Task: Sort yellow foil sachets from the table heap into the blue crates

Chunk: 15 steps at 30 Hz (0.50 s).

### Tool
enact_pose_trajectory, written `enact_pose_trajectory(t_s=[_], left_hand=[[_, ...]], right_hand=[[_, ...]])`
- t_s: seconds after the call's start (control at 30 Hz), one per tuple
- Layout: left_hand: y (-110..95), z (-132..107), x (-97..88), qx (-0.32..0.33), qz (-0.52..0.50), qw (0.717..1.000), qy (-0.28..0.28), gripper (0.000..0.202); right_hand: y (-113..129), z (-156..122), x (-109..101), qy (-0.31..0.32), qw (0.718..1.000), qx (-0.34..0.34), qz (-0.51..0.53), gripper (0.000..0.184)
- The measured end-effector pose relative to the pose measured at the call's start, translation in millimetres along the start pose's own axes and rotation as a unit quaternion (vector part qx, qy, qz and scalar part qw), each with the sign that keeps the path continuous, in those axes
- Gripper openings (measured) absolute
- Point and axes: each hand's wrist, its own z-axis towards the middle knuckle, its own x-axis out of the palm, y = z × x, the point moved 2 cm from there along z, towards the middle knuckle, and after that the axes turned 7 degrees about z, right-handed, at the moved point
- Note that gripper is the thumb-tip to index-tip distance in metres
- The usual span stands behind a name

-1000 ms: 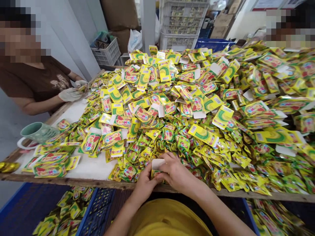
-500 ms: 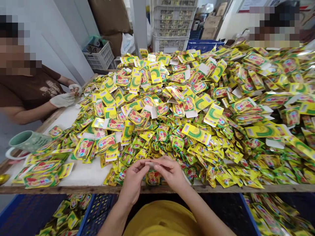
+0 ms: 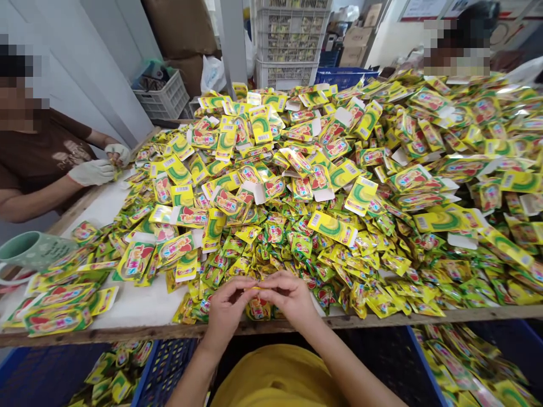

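My left hand point(image 3: 227, 305) and my right hand point(image 3: 288, 297) meet at the near edge of the table point(image 3: 139, 299), fingertips pinched together on a small yellow sachet point(image 3: 253, 289) seen edge-on. Below them another yellow-green sachet point(image 3: 258, 309) lies on the table. A huge heap of yellow-green sachets and flat packs point(image 3: 322, 175) covers the table beyond my hands.
A person in a brown shirt point(image 3: 46, 152) with white gloves point(image 3: 91, 172) works at the left side. Another person is at the far right. A green mug point(image 3: 31, 251) stands at the left edge. Blue crates point(image 3: 165, 367) with sachets sit under the table; white crates point(image 3: 288, 34) are stacked behind.
The white-backed card pack my hands held a second ago is gone from them. My hands have lifted slightly and now pinch a thin sachet between the fingertips. The view has tilted down a little.
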Motion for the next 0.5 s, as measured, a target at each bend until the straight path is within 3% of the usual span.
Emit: enact_pose_trajectory(t_s=[0.17,0.3,0.4,0.43,0.5], left_hand=[[14,-13,-3.9,0.098,0.046,0.993,0.038,0.021],[14,-13,11.0,0.082,0.056,0.994,0.048,0.023],[4,-6,10.8,0.036,0.090,0.994,0.050,0.023],[0,-4,1.8,0.017,0.101,0.994,0.033,0.023],[-5,-4,-33.1,-0.033,0.126,0.991,-0.006,0.025]], right_hand=[[-2,-18,4,0.002,0.990,-0.103,-0.095,0.015],[-3,-27,-1,0.035,0.980,-0.134,-0.145,0.028],[4,-19,-29,0.039,0.972,-0.138,-0.185,0.032],[8,-12,-44,0.006,0.968,-0.144,-0.207,0.031],[16,4,-76,-0.099,0.944,-0.139,-0.281,0.027]])
